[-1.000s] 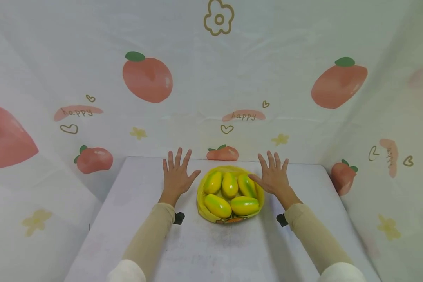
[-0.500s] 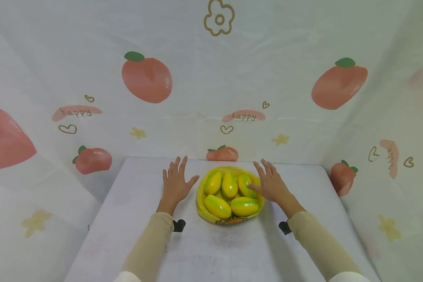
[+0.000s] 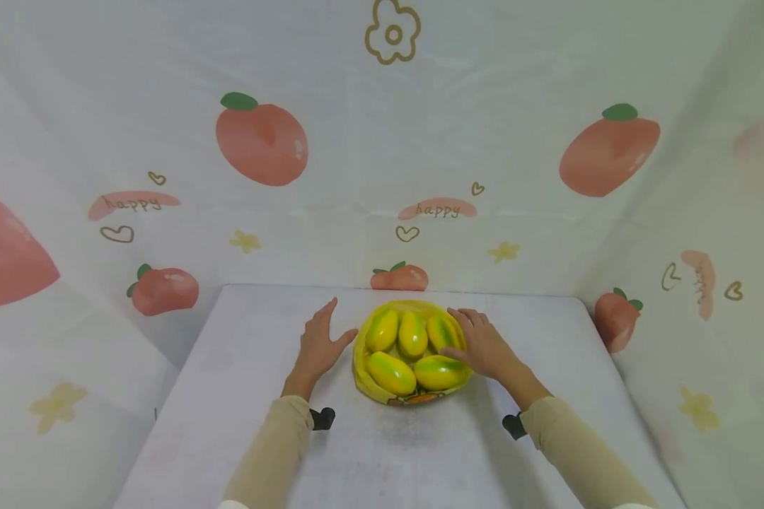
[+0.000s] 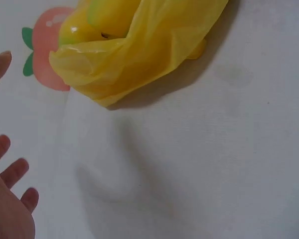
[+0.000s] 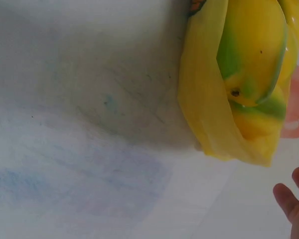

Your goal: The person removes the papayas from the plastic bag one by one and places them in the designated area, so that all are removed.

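Several glossy yellow-green mangoes (image 3: 391, 373) lie in a yellow plastic bag (image 3: 368, 385) whose top is spread wide, in the middle of the table. To the left of the bag is my left hand (image 3: 320, 346), fingers extended and thumb pointing at the rim. My right hand (image 3: 484, 348) is at the bag's right side, its thumb overlapping a mango in the head view. In the right wrist view, a gap shows between those fingers (image 5: 287, 201) and the bag's side (image 5: 202, 94). The left wrist view likewise shows the bag (image 4: 114, 64) apart from the left fingers.
The bag stands on a pale table (image 3: 229, 396) with faint stains. White cloth walls (image 3: 356, 141) printed with red fruit rise behind the table and on both sides. A dark wrist camera (image 3: 322, 418) shows under the left sleeve, another (image 3: 514, 425) under the right.
Both hands have come down from a spread, raised pose, and their fingers now turn in toward the bag. The right hand has moved left to the bag's edge. The bag and mangoes have stayed put.
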